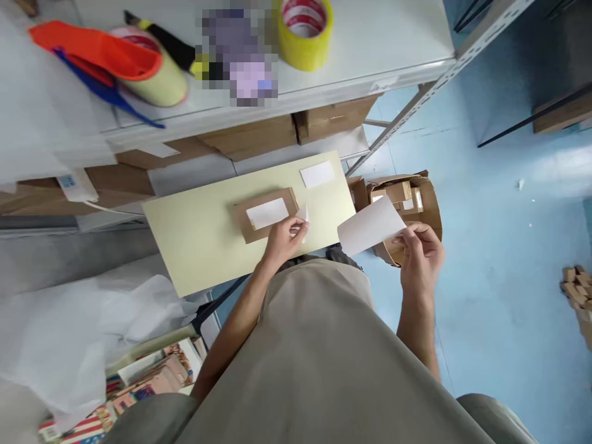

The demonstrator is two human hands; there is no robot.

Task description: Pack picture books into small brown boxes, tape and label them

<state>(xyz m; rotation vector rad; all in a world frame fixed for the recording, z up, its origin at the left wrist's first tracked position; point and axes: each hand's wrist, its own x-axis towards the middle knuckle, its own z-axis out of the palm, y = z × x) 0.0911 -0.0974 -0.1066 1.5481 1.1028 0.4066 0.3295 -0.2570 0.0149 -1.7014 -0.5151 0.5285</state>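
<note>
The box (241, 223) is flat brown cardboard, a shallow rectangle with a white label (267, 213) covering most of its top. It lies a little askew, near the middle of a pale cream board (198, 240).

At the box's 4 o'clock corner, the left hand (283, 237) has thumb and fingertips pinched narrowly on a small white slip (304, 215), which stands just beside the box's edge. At 3 o'clock from the box, off the board, the right hand (419, 250) pinches the corner of a blank white sheet (370, 225). The sheet fans out toward 10 o'clock from that hand, held in the air.

A loose label (317, 174) lies on the board at 1 o'clock from the box. Behind the sheet, an open carton (428, 203) holds more small brown boxes and stands on the blue floor (499, 246).

At 12 o'clock a white shelf (370, 43) carries a yellow tape roll (305, 31) and an orange dispenser (102, 52). A crumpled white bag (69, 333) lies at 8 o'clock.
</note>
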